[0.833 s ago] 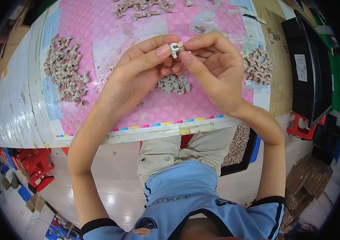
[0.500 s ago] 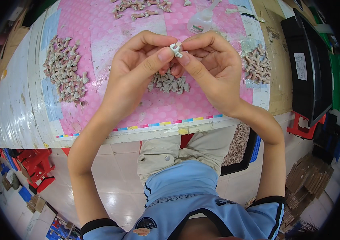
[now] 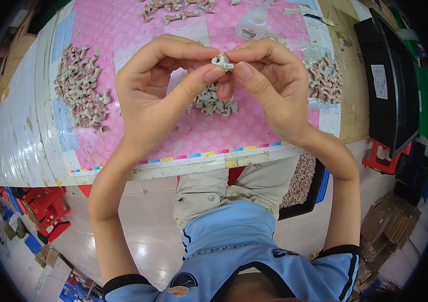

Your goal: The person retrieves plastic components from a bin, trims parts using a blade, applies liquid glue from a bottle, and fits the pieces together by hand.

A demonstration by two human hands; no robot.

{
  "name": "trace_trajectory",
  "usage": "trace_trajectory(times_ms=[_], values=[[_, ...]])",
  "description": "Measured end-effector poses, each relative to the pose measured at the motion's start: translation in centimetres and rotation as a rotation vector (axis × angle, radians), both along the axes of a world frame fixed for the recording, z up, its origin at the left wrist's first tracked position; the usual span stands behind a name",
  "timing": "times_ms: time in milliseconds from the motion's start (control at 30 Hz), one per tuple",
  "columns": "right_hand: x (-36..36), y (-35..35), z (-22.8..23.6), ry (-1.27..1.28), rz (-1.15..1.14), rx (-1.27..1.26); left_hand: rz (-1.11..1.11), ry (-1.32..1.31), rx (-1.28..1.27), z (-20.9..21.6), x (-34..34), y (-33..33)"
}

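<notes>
Two hands meet above the surface (image 3: 22,136), in from its near edge: the left hand (image 3: 143,98) has its grip clamped on a small white piece (image 3: 222,62), and the right hand (image 3: 280,90) pinches the same piece from the other side. Partly hidden beneath them lies a heap of whitish pieces (image 3: 216,105), with a pile of pinkish-and-white parts (image 3: 80,85) toward the left edge, a smaller cluster (image 3: 326,80) near the right edge, and a translucent bottle (image 3: 251,25) farther from the near edge.

The left head-worn fisheye looks steeply down from close above the shirt (image 3: 231,226) and worktable (image 3: 20,138).
</notes>
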State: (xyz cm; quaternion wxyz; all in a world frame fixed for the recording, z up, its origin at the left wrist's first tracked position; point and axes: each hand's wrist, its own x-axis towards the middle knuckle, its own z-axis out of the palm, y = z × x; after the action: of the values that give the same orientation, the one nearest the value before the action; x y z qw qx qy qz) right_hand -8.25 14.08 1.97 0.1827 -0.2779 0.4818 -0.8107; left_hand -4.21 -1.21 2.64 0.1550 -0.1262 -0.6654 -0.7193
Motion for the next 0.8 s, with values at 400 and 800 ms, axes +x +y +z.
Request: trace_trajectory(times_ms=[400,800], values=[[-0.5,0.4,0.4,-0.246,0.189,-0.041,0.027,0.177,-0.236,0.3,-0.2,-0.4],[-1.3,0.9,0.7,-0.197,0.393,0.049,-0.054,0.285,-0.347,1.1,0.2,-0.7]])
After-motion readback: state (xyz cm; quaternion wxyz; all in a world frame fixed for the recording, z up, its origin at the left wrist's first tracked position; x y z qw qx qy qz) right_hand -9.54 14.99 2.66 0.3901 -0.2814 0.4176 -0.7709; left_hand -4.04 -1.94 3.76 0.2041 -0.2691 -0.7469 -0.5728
